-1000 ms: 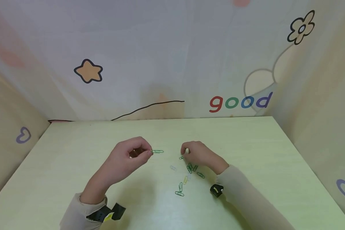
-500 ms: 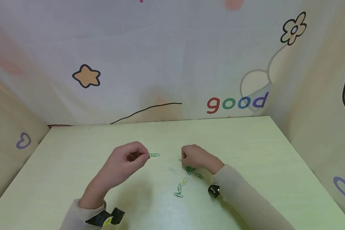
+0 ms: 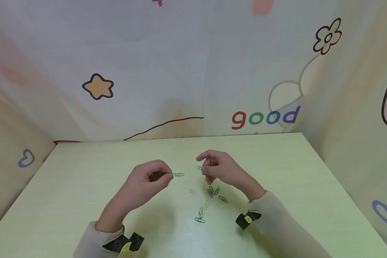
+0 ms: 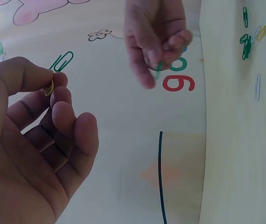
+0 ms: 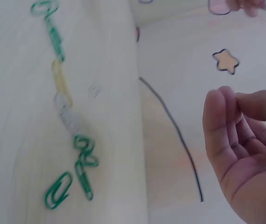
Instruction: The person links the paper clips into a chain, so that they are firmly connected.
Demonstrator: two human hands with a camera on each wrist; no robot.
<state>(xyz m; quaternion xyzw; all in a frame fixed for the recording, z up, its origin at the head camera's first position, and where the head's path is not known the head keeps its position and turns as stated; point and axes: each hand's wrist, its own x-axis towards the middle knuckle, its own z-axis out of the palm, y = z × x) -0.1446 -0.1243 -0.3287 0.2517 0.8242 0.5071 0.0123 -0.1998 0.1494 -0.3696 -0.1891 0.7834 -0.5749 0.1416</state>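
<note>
My left hand (image 3: 142, 186) pinches a green paper clip (image 3: 179, 175) between thumb and forefinger, its loop pointing right. In the left wrist view a small gold-yellow piece (image 4: 49, 87) also shows at that pinch; its kind is unclear. To the right, my right hand (image 3: 225, 170) holds another green paper clip (image 3: 198, 167) at its fingertips, above the table and apart from the left one. Below it lie several green paper clips (image 3: 211, 191) in a loose cluster. A yellow paper clip (image 3: 206, 205) and a pale paper clip (image 3: 192, 192) lie nearby.
A lone green clip (image 3: 223, 199) lies right of the cluster. Two more green clips (image 3: 199, 220) lie nearer me on the pale table (image 3: 84, 200). A printed cloth (image 3: 167, 71) stands behind the table and at both sides.
My right hand has come up off the table beside the cluster with a green paper clip in its fingers. The left hand keeps its clip and has shifted only slightly.
</note>
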